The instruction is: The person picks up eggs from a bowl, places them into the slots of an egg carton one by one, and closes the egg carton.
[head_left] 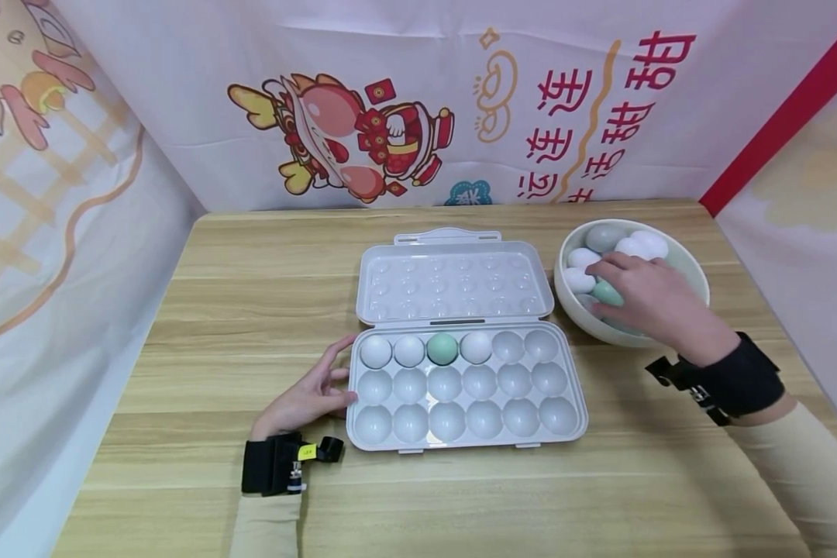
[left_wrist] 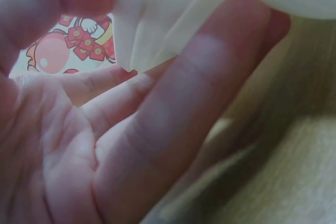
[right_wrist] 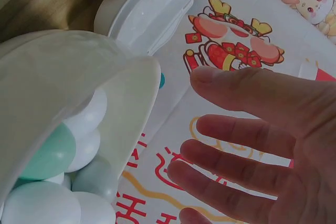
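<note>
Eggs (head_left: 442,349) lie in two places on the counter (head_left: 272,271) in the head view: four in the back row of the egg carton (head_left: 573,387), others in the round bowl (head_left: 690,267) to its right. The carton's four are three white and one green; its eighteen cups (head_left: 483,419) run in three rows of six, so fourteen hold none. One lid (head_left: 453,283) lies folded back behind them. At least seven eggs show in the bowl, four white, two grey and one green; the right hand (head_left: 652,298) hides part, so a full count is impossible. It hangs over the bowl, apparently at the step of picking out another egg, and the left hand (head_left: 314,395) grips the carton's left edge.

In the left wrist view, the left hand's fingers (left_wrist: 121,95) bend against the carton, probably to steady it.

In the right wrist view, the right hand's fingers (right_wrist: 241,132) are loosely spread, holding nothing. The next move likely calls for closing them gently round one egg, then lowering it into the fifth cup.
</note>
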Action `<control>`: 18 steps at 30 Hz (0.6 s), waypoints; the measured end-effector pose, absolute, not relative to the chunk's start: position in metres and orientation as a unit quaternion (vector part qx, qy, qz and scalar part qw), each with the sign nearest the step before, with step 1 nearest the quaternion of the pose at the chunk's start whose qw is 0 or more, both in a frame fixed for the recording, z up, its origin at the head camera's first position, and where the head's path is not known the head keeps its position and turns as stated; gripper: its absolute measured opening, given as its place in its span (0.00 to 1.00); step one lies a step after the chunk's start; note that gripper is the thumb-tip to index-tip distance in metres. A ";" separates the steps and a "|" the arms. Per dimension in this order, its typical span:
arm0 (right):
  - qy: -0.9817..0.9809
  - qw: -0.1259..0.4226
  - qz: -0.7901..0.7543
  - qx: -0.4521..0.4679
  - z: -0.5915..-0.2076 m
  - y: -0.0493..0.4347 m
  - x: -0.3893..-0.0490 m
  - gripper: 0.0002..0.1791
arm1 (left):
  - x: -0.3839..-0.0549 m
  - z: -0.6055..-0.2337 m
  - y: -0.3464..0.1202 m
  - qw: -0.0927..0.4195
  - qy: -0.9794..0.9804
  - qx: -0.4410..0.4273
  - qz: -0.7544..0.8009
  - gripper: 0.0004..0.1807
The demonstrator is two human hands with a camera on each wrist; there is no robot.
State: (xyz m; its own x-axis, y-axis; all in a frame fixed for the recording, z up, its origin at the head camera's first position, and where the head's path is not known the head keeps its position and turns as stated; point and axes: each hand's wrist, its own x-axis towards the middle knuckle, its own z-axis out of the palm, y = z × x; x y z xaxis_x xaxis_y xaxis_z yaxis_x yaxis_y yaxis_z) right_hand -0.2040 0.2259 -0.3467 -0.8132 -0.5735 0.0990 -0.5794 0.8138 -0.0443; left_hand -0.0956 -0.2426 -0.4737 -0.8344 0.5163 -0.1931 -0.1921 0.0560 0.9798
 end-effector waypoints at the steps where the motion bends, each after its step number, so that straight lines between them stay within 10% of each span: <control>1: -0.953 0.036 0.036 0.300 -0.346 0.227 -0.204 0.28 | -0.096 -0.474 -0.243 0.261 0.678 0.121 0.676 0.48; 18: -0.970 -0.049 0.028 0.238 -0.338 0.256 -0.221 0.32 | -0.097 -0.477 -0.244 0.264 0.681 0.121 0.673 0.48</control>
State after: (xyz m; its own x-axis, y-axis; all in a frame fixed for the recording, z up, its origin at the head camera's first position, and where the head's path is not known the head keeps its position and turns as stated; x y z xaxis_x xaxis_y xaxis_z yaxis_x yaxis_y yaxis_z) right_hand -0.2211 0.2556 -0.3380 -0.8822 -0.4636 -0.0823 -0.4581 0.8855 -0.0774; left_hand -0.0974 -0.2436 -0.4765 -0.8316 0.5192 -0.1970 -0.1910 0.0657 0.9794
